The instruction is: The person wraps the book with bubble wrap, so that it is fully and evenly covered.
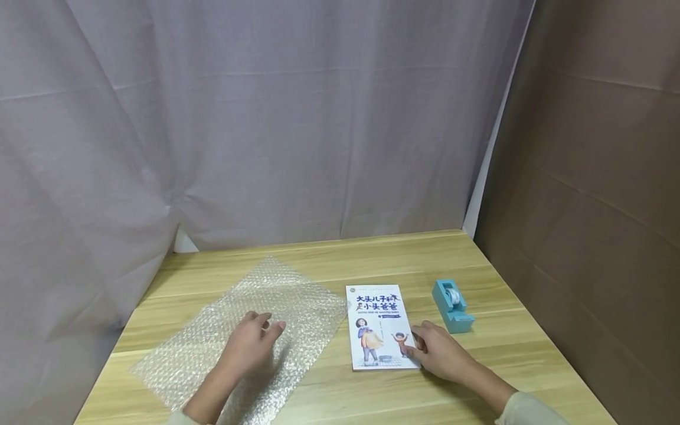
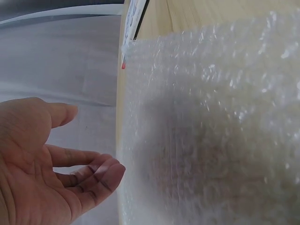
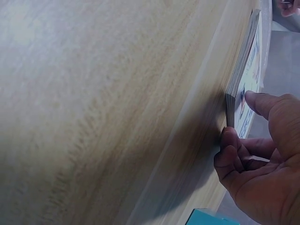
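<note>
A paperback book [image 1: 374, 342] with a white illustrated cover lies face up on the wooden table. My right hand [image 1: 441, 354] pinches it at the lower right edge, thumb on the cover and fingers against its side. In the right wrist view the book's page edges [image 3: 241, 61] face the camera. To the left, a sheet of clear bubble wrap [image 1: 196, 342] is spread flat, one corner reaching the book's left edge. Above the sheet hovers my left hand [image 1: 252, 342], fingers loosely bent and holding nothing. The left wrist view shows the bubble wrap [image 2: 225, 108] beside that hand.
A blue tape dispenser [image 1: 454, 310] with a roll of clear tape stands right of the book, just beyond my right hand. Grey curtains [image 1: 319, 147] hang behind the table [image 1: 425, 260], and a brownish cloth wall [image 1: 595, 177] closes off the right side.
</note>
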A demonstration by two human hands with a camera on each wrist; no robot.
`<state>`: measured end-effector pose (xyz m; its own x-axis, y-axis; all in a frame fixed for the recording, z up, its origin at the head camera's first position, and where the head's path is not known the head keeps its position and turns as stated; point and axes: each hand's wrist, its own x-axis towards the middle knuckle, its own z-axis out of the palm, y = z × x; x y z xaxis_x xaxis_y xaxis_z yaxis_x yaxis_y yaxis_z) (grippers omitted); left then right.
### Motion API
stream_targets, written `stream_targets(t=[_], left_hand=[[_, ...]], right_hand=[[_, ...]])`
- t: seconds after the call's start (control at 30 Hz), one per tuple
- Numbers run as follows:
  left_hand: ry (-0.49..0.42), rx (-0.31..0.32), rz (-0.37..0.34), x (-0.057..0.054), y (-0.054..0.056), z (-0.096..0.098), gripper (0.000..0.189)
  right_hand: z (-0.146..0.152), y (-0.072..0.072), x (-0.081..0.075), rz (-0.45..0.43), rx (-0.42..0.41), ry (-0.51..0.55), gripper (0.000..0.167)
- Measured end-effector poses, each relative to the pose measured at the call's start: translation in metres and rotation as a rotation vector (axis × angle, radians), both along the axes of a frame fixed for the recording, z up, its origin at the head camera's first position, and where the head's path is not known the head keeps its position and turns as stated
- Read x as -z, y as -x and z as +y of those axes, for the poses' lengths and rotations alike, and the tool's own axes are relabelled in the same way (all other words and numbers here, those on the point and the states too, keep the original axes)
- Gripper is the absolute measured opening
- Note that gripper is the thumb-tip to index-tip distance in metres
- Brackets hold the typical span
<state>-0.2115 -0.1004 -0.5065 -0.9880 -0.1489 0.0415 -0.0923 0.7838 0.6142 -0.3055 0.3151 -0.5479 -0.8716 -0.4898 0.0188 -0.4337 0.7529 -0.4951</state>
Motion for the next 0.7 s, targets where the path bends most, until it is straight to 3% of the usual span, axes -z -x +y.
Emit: stream_targets(t=[0.23, 0.7], left_hand=[[0.013, 0.028, 0.009, 0.002, 0.006, 0.007, 0.061], [-0.03, 0.108, 0.034, 0.012, 0.021, 0.022, 0.06]], right_hand=[[0.003, 0.0, 0.002, 0.054, -0.042, 0.002, 0.039], [0.004, -0.001, 0.0, 0.035, -0.066, 0.031, 0.037]])
